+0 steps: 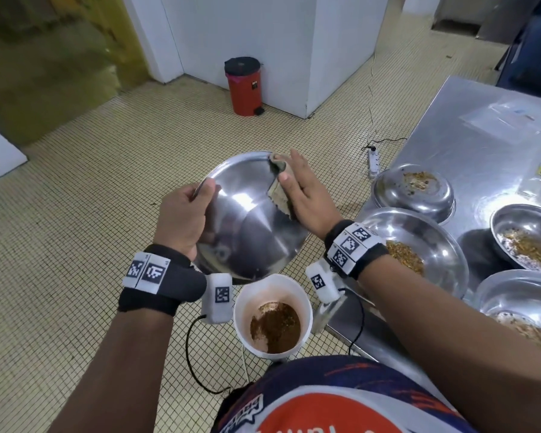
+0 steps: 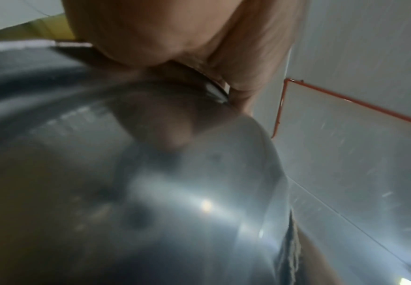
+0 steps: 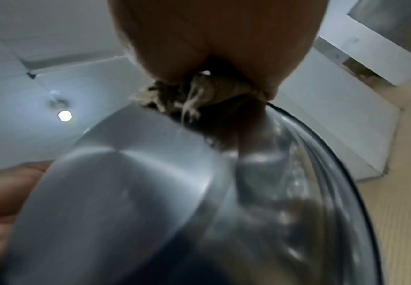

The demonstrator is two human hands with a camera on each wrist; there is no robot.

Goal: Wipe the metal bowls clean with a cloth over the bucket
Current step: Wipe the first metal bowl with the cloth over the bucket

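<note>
Bowl in hand: the metal bowl (image 1: 247, 214) is held tilted in the air just above the white bucket (image 1: 303, 303), its hollow facing the person; the inside looks shiny and nearly free of scraps.
Cloth: a crumpled beige cloth (image 1: 278, 182) lies against the bowl's far right rim, partly folded over the edge.
Left hand: the left hand (image 1: 181, 220) grips the bowl's left rim, thumb inside and fingers curled behind; the left wrist view shows the rim pinched in that hold.
Right hand: the right hand (image 1: 306, 198) presses the cloth onto the bowl with fingers stretched out flat, not curled round it.
Bucket: it stands on the tiled floor beside the bench, with brown scraps at the bottom.
Risk, slip: the bowl hangs from one edge only, so a hard push from the cloth side could twist it out of the grip and drop it on the floor.
Risk, spill: the bowl's lower edge sits just over the bucket mouth, so crumbs swept off the far rim may land on the floor.
Risk, cloth: held only by flat pressure, it could slide off the rim.
Bench: on the steel bench (image 1: 481, 126) to the right sit four more bowls (image 1: 419, 242), three upright with food scraps in them, so most of the job looks undone.
</note>
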